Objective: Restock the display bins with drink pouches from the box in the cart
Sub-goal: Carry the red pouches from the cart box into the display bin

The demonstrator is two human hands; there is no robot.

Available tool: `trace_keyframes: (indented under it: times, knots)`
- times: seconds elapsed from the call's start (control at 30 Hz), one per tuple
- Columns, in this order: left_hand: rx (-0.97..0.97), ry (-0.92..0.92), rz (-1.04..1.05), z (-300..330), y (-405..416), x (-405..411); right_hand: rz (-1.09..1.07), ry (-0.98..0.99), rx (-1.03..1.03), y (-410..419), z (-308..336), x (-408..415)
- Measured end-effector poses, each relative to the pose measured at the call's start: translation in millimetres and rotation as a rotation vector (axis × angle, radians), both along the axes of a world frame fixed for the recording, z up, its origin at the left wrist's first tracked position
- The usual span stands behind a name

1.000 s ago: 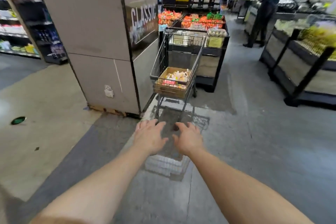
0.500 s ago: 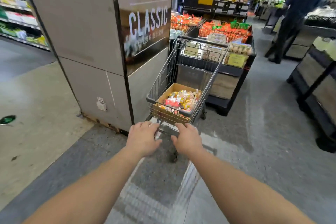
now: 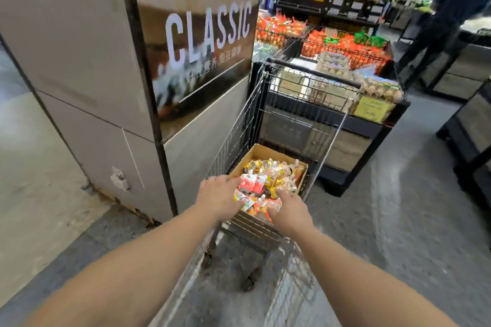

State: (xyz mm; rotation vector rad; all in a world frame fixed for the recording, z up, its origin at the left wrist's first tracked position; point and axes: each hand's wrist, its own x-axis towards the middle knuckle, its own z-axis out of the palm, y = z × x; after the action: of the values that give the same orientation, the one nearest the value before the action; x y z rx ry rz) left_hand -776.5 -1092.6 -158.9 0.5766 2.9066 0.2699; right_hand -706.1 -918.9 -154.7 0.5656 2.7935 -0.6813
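Drink pouches (image 3: 268,180) fill an open cardboard box (image 3: 271,152) in a wire cart (image 3: 297,103) beside a pillar (image 3: 132,61). Both hands reach in: left hand (image 3: 219,196) and right hand (image 3: 291,211) rest on the heap, fingers loosely apart, gripping nothing clearly. Pouches look light, soft and slippery; best gathered by their bodies. Display bins (image 3: 345,48) stand beyond.

an open brown cardboard box (image 3: 268,152) sits in the near end of the wire cart (image 3: 240,125), heaped with jumbled red, yellow and orange drink pouches (image 3: 261,184). wire display bins (image 3: 345,53) of orange packs stand beyond the cart's far end.
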Motion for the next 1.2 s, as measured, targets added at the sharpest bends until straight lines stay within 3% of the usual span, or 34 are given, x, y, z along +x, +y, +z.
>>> trace_keyframes:
  times: [0.33,0.73,1.0,1.2]
  knots:
    - [0.034,-0.186,0.049,-35.9,65.5,-175.4,-0.068,-0.126,-0.124,66.8,-36.0,-159.6]
    - [0.185,-0.557,0.413,-144.3,145.6,-295.2,0.055,-0.325,-0.269,164.0,-144.5,-340.7]
    - [0.243,-0.731,0.565,-241.1,156.7,-331.5,-0.142,-0.527,-0.421,150.3,-256.7,-370.8]
    - [0.275,-0.818,0.7,-320.5,154.8,-341.0,-0.462,-0.467,-0.552,124.6,-336.0,-374.6]
